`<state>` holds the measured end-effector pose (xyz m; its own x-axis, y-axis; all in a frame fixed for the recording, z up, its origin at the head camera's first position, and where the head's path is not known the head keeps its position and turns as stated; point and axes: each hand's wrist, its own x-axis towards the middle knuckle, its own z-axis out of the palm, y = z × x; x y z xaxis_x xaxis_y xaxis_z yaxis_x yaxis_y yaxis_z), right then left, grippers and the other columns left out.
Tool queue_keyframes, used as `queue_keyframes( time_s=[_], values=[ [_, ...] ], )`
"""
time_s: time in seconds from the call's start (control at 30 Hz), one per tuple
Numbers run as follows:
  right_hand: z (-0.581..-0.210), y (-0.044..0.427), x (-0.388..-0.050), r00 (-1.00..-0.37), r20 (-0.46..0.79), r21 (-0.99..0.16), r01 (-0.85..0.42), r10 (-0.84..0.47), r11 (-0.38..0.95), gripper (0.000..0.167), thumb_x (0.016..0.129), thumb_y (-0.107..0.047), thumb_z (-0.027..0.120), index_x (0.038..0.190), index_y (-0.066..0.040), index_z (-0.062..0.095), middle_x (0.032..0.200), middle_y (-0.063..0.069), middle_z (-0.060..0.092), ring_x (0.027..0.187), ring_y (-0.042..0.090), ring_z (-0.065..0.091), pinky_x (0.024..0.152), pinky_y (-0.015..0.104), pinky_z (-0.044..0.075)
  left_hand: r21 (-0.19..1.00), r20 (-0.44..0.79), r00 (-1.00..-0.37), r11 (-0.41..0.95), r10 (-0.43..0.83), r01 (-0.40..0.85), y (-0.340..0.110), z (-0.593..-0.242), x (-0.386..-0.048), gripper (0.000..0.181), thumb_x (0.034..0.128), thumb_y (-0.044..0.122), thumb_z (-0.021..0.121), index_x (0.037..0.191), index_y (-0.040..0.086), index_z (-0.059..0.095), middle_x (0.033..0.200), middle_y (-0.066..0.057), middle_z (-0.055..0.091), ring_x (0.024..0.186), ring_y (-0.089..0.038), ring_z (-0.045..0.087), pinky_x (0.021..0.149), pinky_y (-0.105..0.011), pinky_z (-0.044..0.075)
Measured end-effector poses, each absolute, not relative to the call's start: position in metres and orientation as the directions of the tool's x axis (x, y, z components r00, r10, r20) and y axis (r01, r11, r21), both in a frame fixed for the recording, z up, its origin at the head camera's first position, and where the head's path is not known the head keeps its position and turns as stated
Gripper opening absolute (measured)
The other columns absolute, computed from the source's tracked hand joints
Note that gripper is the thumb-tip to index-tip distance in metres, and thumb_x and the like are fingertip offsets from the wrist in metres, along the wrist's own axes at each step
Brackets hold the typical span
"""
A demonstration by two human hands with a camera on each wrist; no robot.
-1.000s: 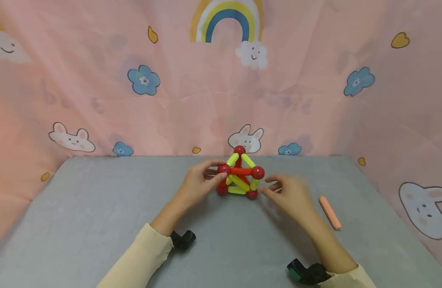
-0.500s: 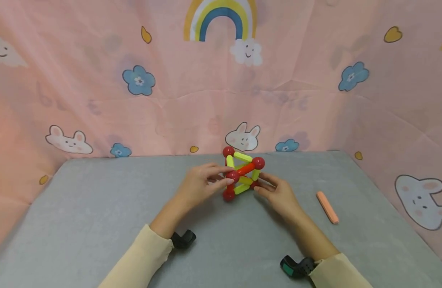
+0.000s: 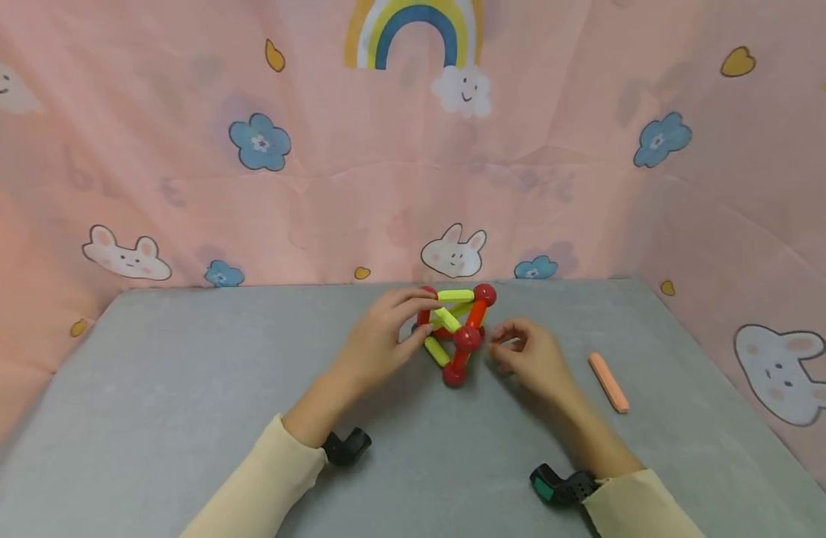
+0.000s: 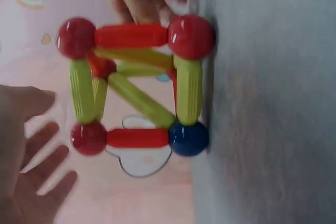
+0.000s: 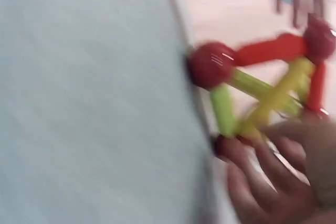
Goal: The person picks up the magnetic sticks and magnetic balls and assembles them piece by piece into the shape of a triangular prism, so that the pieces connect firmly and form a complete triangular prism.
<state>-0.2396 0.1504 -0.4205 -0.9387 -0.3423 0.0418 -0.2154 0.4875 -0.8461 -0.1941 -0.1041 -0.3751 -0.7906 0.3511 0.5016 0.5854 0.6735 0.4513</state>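
A magnetic ball-and-stick frame [image 3: 455,297] stands upright on the grey table, made of red balls, red sticks and yellow-green sticks. One lower corner is a blue ball [image 4: 188,139], seen in the left wrist view. My left hand [image 3: 386,340] is at the frame's left side; its spread fingers [image 4: 44,142] are apart from the balls in the left wrist view. To the right, my right hand [image 3: 534,359] is beside the frame with loosely bent fingers. In the blurred right wrist view those fingers [image 5: 268,171] overlap a lower ball, and contact is unclear.
An orange stick-shaped piece [image 3: 608,382] lies on the grey table [image 3: 184,418], right of the right hand. Behind the table hangs a pink printed cloth [image 3: 554,202]. Black devices [image 3: 563,486] are strapped at both wrists.
The frame has turned on the table, bringing a red upright edge to the front. My right hand came in to its right side, then drew slightly back; my left fingers came off the ball they held.
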Motion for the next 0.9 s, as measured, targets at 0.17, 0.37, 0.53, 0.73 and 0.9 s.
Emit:
queue_keyframes(
  time_s=[0.17,0.37,0.53,0.73,0.9],
  values=[
    [-0.413,0.152,-0.230,-0.821,-0.073,-0.787,-0.301,-0.566,0.539,0.043,0.088,-0.028,0.078,0.122,-0.004,0.065,0.110,0.013,0.071,0.086,0.017,0.069,0.063,0.029,0.059,0.495,0.354,-0.865,0.714,0.355,0.495,-0.107,-0.382,-0.201,0.047,0.0949,0.012,0.070,0.140,0.022,0.060,0.160,0.000,0.042,0.141,-0.024,0.050,0.108,-0.044,0.051],
    [-0.419,0.122,-0.215,-0.910,0.073,-0.660,-0.351,-0.409,0.664,0.048,0.079,-0.044,0.085,0.108,-0.008,0.071,0.088,0.004,0.073,0.072,0.011,0.064,0.060,0.025,0.053,0.533,0.412,-0.853,0.675,0.320,0.510,-0.110,-0.387,-0.205,0.037,0.0942,0.006,0.069,0.131,0.015,0.066,0.145,-0.006,0.051,0.133,-0.024,0.053,0.107,-0.041,0.052],
    [-0.426,0.119,-0.215,-0.911,0.156,-0.669,-0.381,-0.381,0.638,0.034,0.082,-0.028,0.084,0.104,-0.006,0.071,0.090,0.009,0.076,0.076,0.018,0.072,0.070,0.032,0.060,0.515,0.495,-0.821,0.664,0.285,0.542,-0.115,-0.388,-0.204,0.026,0.0906,0.006,0.073,0.116,0.010,0.072,0.124,-0.007,0.059,0.109,-0.020,0.061,0.096,-0.035,0.056],
    [-0.433,0.134,-0.232,-0.926,0.152,-0.758,-0.333,-0.345,0.561,0.031,0.091,-0.016,0.075,0.118,-0.001,0.070,0.110,0.017,0.075,0.101,0.032,0.073,0.091,0.048,0.059,0.475,0.539,-0.773,0.637,0.334,0.607,-0.115,-0.386,-0.203,0.023,0.0881,0.011,0.078,0.111,0.014,0.075,0.116,-0.003,0.065,0.106,-0.015,0.063,0.092,-0.031,0.057],
    [-0.425,0.144,-0.239,-0.925,0.098,-0.754,-0.310,-0.368,0.579,0.031,0.093,-0.017,0.073,0.119,0.000,0.070,0.116,0.019,0.074,0.104,0.033,0.072,0.090,0.046,0.060,0.458,0.536,-0.769,0.645,0.348,0.611,-0.115,-0.385,-0.198,0.026,0.0864,0.013,0.080,0.112,0.013,0.075,0.116,-0.004,0.066,0.103,-0.016,0.065,0.088,-0.031,0.058]
  ],
)
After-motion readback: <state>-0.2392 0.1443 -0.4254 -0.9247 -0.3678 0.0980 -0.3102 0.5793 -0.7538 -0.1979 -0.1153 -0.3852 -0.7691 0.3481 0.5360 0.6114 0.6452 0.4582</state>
